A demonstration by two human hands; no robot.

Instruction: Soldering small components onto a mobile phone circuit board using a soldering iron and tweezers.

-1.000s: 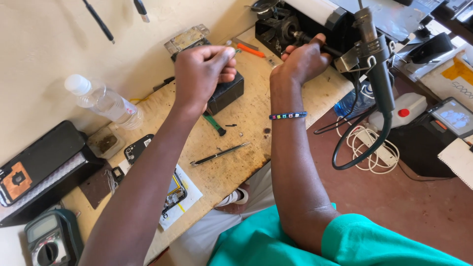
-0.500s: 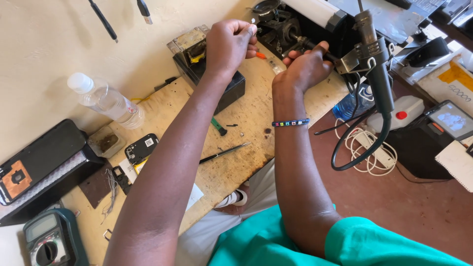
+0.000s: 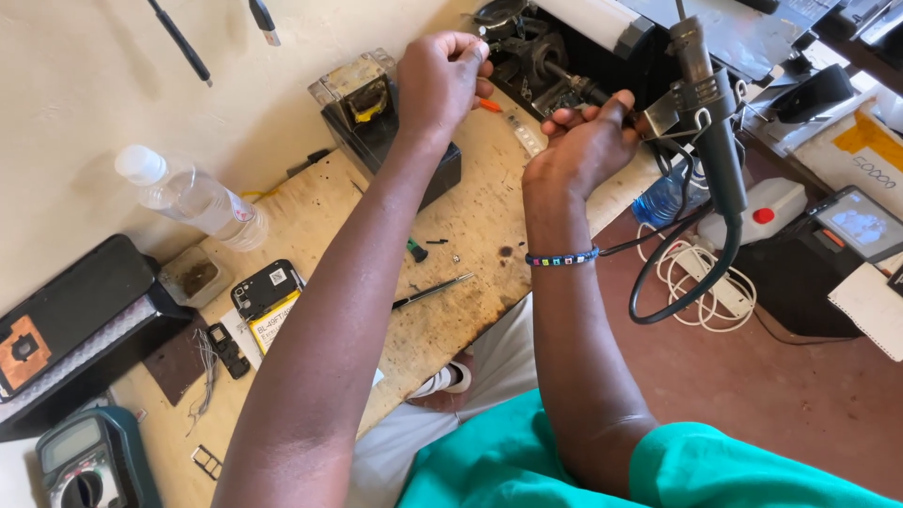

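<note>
My left hand (image 3: 440,83) is curled into a fist above the far edge of the wooden bench (image 3: 470,235), just past a black box topped by a metal transformer (image 3: 362,94). Whatever it may pinch is hidden by the fingers. An orange-handled tool (image 3: 489,105) lies right beside it. My right hand (image 3: 583,141) is closed around a dark metal part (image 3: 576,91) sticking out of the black machinery (image 3: 527,47) at the back. A beaded bracelet (image 3: 562,257) circles that wrist.
A hot-air gun (image 3: 707,122) with a looped hose hangs right of my right hand. On the bench are a water bottle (image 3: 188,198), an opened phone (image 3: 266,287), a slim tool (image 3: 433,292), a black case (image 3: 66,329) and a multimeter (image 3: 85,461). A power strip (image 3: 724,282) lies on the floor.
My left hand lifted off the black box and moved up and right towards the machinery. My right hand stayed at the dark part.
</note>
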